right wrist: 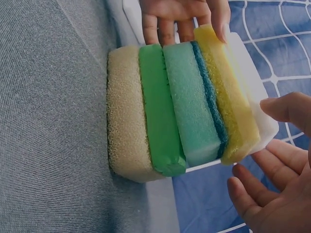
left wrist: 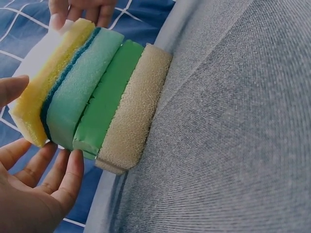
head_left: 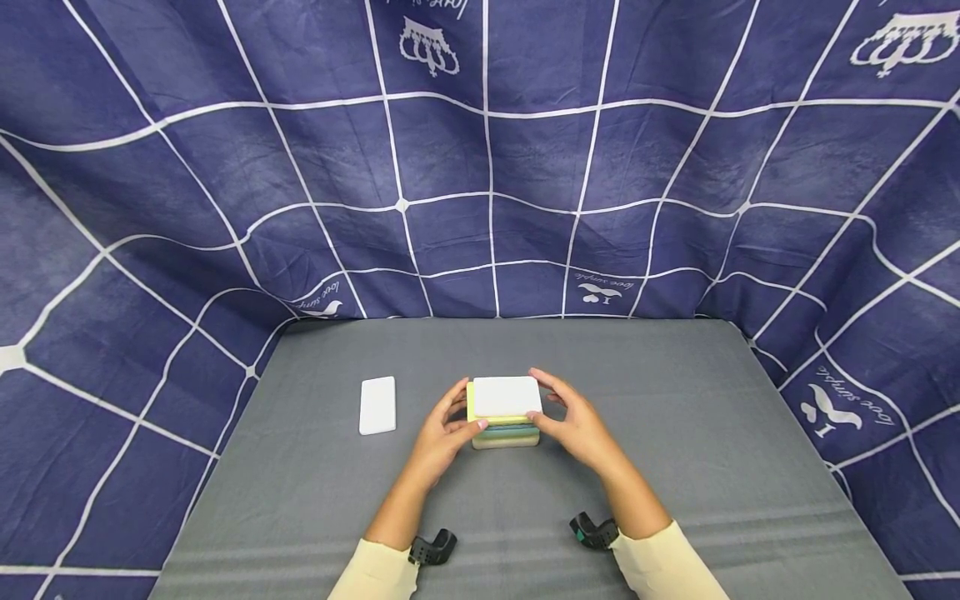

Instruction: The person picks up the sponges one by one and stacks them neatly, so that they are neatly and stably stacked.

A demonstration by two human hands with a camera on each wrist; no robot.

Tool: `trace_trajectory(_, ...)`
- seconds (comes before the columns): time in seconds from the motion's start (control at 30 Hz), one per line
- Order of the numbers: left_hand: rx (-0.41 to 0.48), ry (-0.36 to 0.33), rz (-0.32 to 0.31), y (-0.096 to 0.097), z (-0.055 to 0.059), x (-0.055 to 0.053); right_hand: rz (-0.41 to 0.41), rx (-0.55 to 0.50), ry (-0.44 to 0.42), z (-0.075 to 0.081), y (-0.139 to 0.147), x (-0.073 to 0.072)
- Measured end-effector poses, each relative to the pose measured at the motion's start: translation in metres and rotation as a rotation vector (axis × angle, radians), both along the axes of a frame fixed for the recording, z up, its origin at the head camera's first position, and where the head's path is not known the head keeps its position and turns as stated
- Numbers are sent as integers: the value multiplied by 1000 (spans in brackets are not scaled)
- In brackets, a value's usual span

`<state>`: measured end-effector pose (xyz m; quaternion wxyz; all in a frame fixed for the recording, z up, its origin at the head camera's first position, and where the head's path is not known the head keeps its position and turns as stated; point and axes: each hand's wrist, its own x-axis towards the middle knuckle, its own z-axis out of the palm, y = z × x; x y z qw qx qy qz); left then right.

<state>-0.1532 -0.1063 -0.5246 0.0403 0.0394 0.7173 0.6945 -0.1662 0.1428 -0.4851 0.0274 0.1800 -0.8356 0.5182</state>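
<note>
Between my hands, a stack of sponges stands on the grey cloth. From the bottom up come a beige sponge [left wrist: 136,107], a green block [left wrist: 109,99], a teal sponge [right wrist: 189,107] with a dark blue scouring side uppermost, a yellow sponge [left wrist: 58,80] and a white sponge [head_left: 507,396]. My left hand [head_left: 438,437] holds the stack's left end, thumb on the yellow sponge's near edge, fingers along the far side down to the green block. On the right, my right hand [head_left: 581,425] grips the white sponge at its end, thumb near, index finger far.
Left of the stack, another flat white rectangular block [head_left: 377,406] lies on the grey cloth-covered table [head_left: 300,508]. Behind and at both sides hangs a blue curtain [head_left: 525,158] with white grid lines. Each wrist wears a black camera mount [head_left: 432,547].
</note>
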Motion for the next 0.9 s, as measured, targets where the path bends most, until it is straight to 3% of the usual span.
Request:
trace_trajectory(0.33, -57, 47, 6, 0, 5, 3, 13, -49, -29, -2, -1, 1)
trace_trajectory(0.6, -50, 136, 22, 2, 5, 1, 17, -129, -61, -9, -1, 2)
trace_trajectory(0.9, -23, 124, 40, 3, 3, 1, 15, -114, -66, -12, -2, 1)
